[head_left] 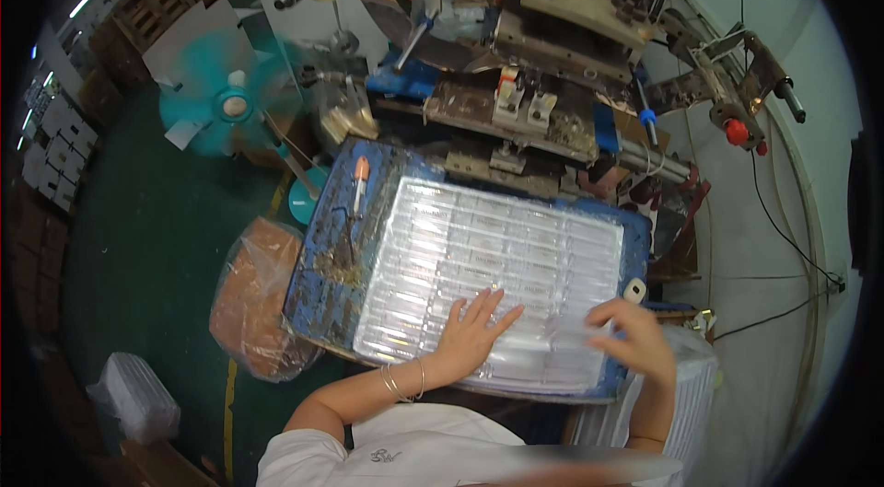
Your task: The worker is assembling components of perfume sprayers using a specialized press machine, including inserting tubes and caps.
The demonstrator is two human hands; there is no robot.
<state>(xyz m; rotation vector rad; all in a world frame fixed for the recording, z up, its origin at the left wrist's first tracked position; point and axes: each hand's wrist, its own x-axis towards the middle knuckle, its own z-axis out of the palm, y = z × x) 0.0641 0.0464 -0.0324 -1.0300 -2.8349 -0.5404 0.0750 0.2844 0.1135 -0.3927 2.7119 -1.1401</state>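
Note:
A large clear plastic tray (419, 238), made of rows of long narrow compartments, lies on a worn blue board (318, 289) in front of me. Spread fingers of my left hand (470, 337) rest flat on its near middle part. Beside its right edge hovers my right hand (637, 337), fingers bent toward the tray and smeared by motion. A blurred translucent patch shows by those fingertips; whether they hold a clear piece is not visible. Small pale marks run across several compartments.
A metal press machine (571, 13) stands just beyond the board. An orange-ended tool (361, 176) lies at the board's far left. Left of it are a turquoise fan (235, 105) and a plastic-wrapped brown bundle (261, 298). Stacked clear trays (691, 376) sit at the near right.

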